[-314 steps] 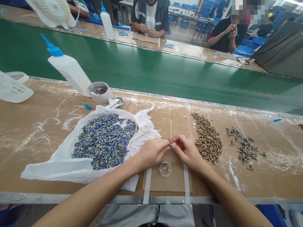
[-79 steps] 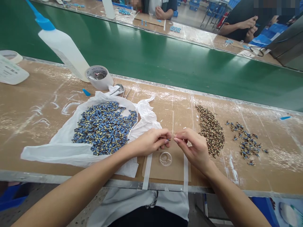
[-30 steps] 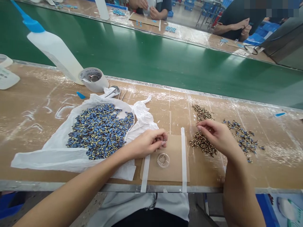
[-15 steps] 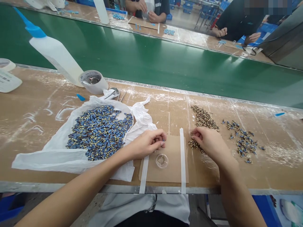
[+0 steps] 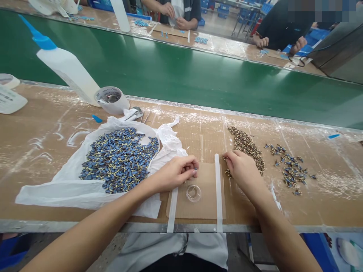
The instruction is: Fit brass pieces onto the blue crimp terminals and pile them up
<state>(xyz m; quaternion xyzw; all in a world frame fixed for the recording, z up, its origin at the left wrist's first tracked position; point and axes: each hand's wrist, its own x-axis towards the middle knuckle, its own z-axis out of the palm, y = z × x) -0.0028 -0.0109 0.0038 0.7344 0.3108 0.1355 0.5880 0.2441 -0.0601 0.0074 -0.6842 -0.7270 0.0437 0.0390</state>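
My left hand [image 5: 176,173] rests closed on the taped cardboard pad [image 5: 198,206], pinching a small blue part between thumb and fingers. My right hand [image 5: 241,170] lies on the near end of the pile of small brass-coloured parts [image 5: 249,149], fingers curled into it; what they grip is hidden. A small clear dish [image 5: 193,193] sits on the pad between and just below my hands. Left of my left hand, a heap of blue-and-yellow parts [image 5: 119,158] lies on a white plastic bag [image 5: 70,189]. A smaller scatter of blue parts [image 5: 289,168] lies to the right.
A white squeeze bottle with a blue nozzle [image 5: 65,68] leans beside a tape roll [image 5: 112,100] at the back left. A green conveyor belt [image 5: 184,75] runs across behind the bench. Other people [image 5: 181,15] work at the far side.
My right hand left the left hand, reached out to the brass pile, and has drawn back along it toward the pad. My left hand has stayed still, closed on its part.
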